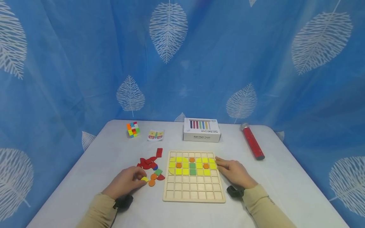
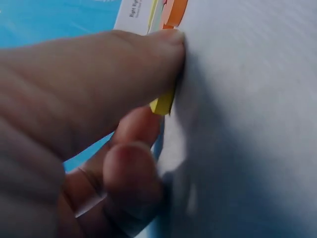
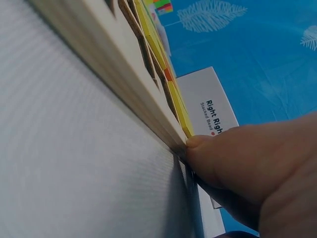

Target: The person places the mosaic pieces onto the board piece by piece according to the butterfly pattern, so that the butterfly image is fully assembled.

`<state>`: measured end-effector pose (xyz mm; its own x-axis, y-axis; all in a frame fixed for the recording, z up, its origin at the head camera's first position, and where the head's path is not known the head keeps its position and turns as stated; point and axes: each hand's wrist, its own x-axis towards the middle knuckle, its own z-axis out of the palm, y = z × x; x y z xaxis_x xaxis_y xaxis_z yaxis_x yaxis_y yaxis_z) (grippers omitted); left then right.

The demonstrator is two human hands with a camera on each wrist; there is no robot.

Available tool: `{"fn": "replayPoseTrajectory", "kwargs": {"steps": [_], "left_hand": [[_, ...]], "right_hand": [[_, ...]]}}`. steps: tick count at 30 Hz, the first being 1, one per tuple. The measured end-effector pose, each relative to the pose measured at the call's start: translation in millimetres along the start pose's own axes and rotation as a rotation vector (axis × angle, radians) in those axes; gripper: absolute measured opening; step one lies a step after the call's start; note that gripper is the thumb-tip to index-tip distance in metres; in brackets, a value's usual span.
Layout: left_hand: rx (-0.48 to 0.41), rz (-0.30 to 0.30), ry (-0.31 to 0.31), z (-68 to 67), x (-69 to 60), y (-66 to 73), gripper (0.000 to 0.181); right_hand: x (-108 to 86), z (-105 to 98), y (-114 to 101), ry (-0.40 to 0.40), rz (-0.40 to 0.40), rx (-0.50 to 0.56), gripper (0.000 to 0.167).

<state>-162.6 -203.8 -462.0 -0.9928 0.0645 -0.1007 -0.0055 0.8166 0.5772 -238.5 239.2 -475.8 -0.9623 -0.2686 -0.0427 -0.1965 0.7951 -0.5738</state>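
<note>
A yellow piece [image 1: 144, 179] [image 2: 162, 104] is pinched between the thumb and fingers of my left hand [image 1: 125, 182] [image 2: 99, 94], low over the cloth left of the board. Beside it lie orange discs [image 1: 152, 183] [image 2: 176, 12], a green square [image 1: 158, 172] and several red pieces [image 1: 146, 164]. The wooden grid board [image 1: 194, 200] [image 3: 119, 69] holds yellow pieces in its upper rows, with orange discs and two green squares among them. My right hand [image 1: 235, 172] [image 3: 247, 163] touches the board's right edge, its fingers extended.
Behind the board stands a white box [image 1: 201, 137] [image 3: 208, 99]. A picture card [image 1: 156, 135] and a colourful cube [image 1: 132, 129] are at the back left, and a red cylinder [image 1: 252, 142] with a silver end lies at the right. A blue curtain [image 1: 182, 79] hangs behind.
</note>
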Motion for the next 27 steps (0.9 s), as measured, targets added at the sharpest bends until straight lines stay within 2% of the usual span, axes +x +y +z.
{"fn": "replayPoseTrajectory", "kwargs": {"steps": [3,7,9,11,14,17,20,23,27], "left_hand": [[-0.025,0.001,0.026,-2.3,-0.4,0.1,0.024],[-0.097,-0.009,0.104,-4.0,0.1,4.0,0.017],[-0.156,-0.021,0.142,-2.3,0.6,11.0,0.013],[-0.215,-0.021,0.152,1.8,0.5,21.8,0.013],[-0.279,0.049,0.108,12.0,0.1,44.7,0.013],[-0.263,0.168,0.028,23.6,2.7,71.3,0.011],[-0.208,0.269,-0.026,35.2,10.7,101.1,0.006],[-0.175,0.318,-0.055,47.5,21.1,130.6,0.005],[-0.14,0.349,-0.055,62.8,32.7,163.6,0.004]], "right_hand": [[0.5,1,1,0.005,0.002,0.003,0.05],[0.7,2,0,0.006,0.007,0.011,0.049],[0.8,2,0,0.008,0.009,0.017,0.049],[0.9,2,-1,0.009,0.007,0.019,0.049],[-0.4,1,1,0.013,0.006,0.017,0.049],[-2.3,-1,3,0.018,0.007,0.012,0.049],[-4.1,-3,6,0.029,-0.002,-0.001,0.048],[-4.3,-3,7,0.039,-0.014,-0.014,0.047],[-2.5,-1,3,0.028,-0.056,-0.029,0.046]]}}
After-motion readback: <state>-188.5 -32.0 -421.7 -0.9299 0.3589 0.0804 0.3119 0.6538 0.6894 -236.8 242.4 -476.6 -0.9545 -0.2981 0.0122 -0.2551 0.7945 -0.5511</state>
